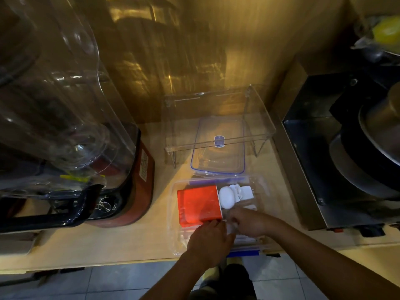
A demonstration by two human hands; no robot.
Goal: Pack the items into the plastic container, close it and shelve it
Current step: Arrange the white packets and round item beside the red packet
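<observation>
Both hands down in the open plastic container (173, 213) at the counter's front edge.

Left hand (208, 240) and right hand (251, 221) meet over the near half of the container, fingers curled in around something small and pale; can't tell exactly what or how tight. Inside sit an orange-red box (198, 204) on the left and a white egg-shaped case (226, 197) plus white adapter bits (244, 191) toward the far right corner. The blue-rimmed lid (218, 148) lies just behind, partly under a clear acrylic shelf riser (218, 118). Light wooden counter (129, 241), tiled floor (108, 282) below. Red blender (121, 180) crowds the left, a steel appliance (324, 169) the right.
</observation>
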